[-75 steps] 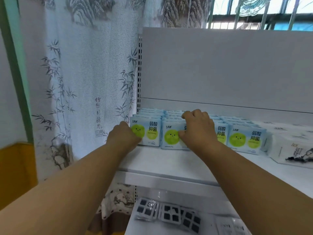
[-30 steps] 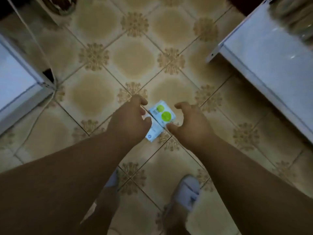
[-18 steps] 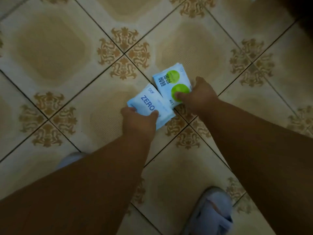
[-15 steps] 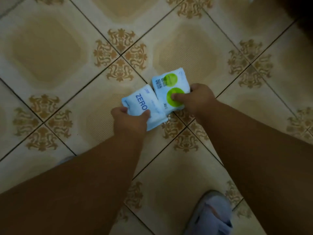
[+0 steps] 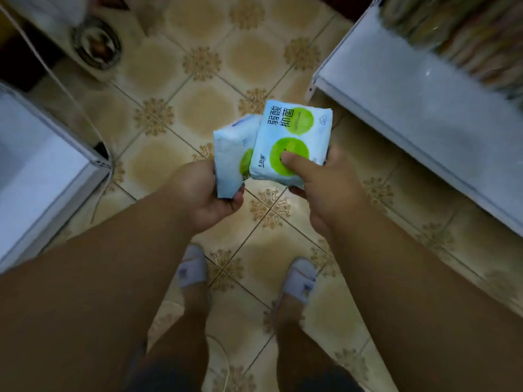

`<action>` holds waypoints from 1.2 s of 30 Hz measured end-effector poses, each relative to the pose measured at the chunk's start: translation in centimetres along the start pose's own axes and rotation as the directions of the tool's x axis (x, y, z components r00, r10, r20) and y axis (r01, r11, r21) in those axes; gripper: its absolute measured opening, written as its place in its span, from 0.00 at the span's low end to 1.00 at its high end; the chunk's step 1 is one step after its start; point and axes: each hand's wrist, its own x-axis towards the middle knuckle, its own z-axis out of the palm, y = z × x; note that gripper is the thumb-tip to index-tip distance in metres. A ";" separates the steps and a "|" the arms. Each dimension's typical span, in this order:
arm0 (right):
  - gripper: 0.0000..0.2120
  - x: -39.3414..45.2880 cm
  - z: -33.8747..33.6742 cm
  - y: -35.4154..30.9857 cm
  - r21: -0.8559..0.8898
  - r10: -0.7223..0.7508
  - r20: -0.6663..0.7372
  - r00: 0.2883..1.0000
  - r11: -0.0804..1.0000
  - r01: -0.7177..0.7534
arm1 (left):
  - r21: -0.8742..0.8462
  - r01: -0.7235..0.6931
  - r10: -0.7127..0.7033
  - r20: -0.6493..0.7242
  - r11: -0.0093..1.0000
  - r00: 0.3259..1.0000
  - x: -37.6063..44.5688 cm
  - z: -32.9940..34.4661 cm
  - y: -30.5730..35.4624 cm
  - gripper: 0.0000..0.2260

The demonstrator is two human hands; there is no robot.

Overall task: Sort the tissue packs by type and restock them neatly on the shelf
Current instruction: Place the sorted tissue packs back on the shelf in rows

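Glossy plastic wrap on both tissue packs (image 5: 291, 142); smooth glazed floor tiles (image 5: 198, 106); shiny white shelf (image 5: 410, 108).

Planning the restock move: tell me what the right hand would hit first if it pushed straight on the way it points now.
Nothing close, probably. The right hand, gripping the tissue pack, points up the picture over the tiled floor; the white shelf lies off to its right. Depth is unclear.

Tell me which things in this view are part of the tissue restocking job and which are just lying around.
Part of the job:
- tissue pack with green circles, held by the right hand
- second tissue pack, held by the left hand
- white shelf on the right

Just lying about:
- round dish on the floor
- white cord
- slippers on the person's feet
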 end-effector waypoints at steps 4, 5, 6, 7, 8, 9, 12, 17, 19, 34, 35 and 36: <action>0.39 -10.7 -2.8 -13.8 0.034 -0.127 0.035 0.991 0.991 0.126 | 0.043 -0.076 0.069 0.140 0.996 0.988 -14.6 7.7 4.9 0.13; 0.46 -12.9 -3.4 -16.8 0.054 -0.160 0.052 0.986 0.986 0.157 | 0.043 -0.089 0.079 0.196 0.995 0.977 -17.6 9.3 5.9 0.13; 0.50 -15.1 -3.8 -19.8 0.080 -0.195 0.066 0.979 0.979 0.190 | 0.042 -0.105 0.090 0.258 0.994 0.962 -20.6 10.8 7.0 0.14; 0.50 -17.2 -4.1 -22.6 0.117 -0.235 0.065 0.970 0.967 0.227 | 0.040 -0.121 0.101 0.331 0.992 0.938 -23.5 12.2 8.2 0.14; 0.46 -19.1 -4.4 -25.2 0.152 -0.284 0.044 0.958 0.950 0.274 | 0.039 -0.138 0.109 0.418 0.990 0.902 -26.1 13.5 9.2 0.17; 0.41 -21.0 -4.8 -27.7 0.189 -0.334 0.003 0.942 0.926 0.328 | 0.050 -0.168 0.120 0.511 0.984 0.851 -28.7 14.8 10.4 0.23; 0.32 -25.7 -5.4 -33.7 0.308 -0.428 -0.141 0.893 0.838 0.450 | 0.154 -0.362 0.149 0.715 0.919 0.683 -35.2 18.1 13.9 0.33; 0.32 -33.0 -5.1 -40.3 0.384 -0.526 -0.267 0.808 0.711 0.590 | 0.181 -0.542 0.171 0.827 0.821 0.535 -43.0 23.1 17.8 0.23; 0.29 -35.4 -5.2 -41.8 0.407 -0.591 -0.329 0.736 0.615 0.675 | 0.155 -0.543 0.161 0.857 0.826 0.489 -45.4 24.5 18.7 0.24; 0.28 -44.0 -16.1 -50.7 0.348 -0.632 -0.605 0.483 0.336 0.875 | 0.011 -0.760 0.273 0.930 0.650 0.248 -54.1 40.5 13.6 0.14; 0.30 -43.8 -17.3 -51.2 0.289 -0.643 -0.610 0.463 0.364 0.886 | -0.016 -0.770 0.325 0.912 0.637 0.250 -53.9 42.0 13.0 0.14; 0.32 -43.5 -18.5 -51.8 0.219 -0.655 -0.616 0.438 0.392 0.894 | -0.045 -0.773 0.378 0.889 0.633 0.257 -53.7 43.4 12.6 0.14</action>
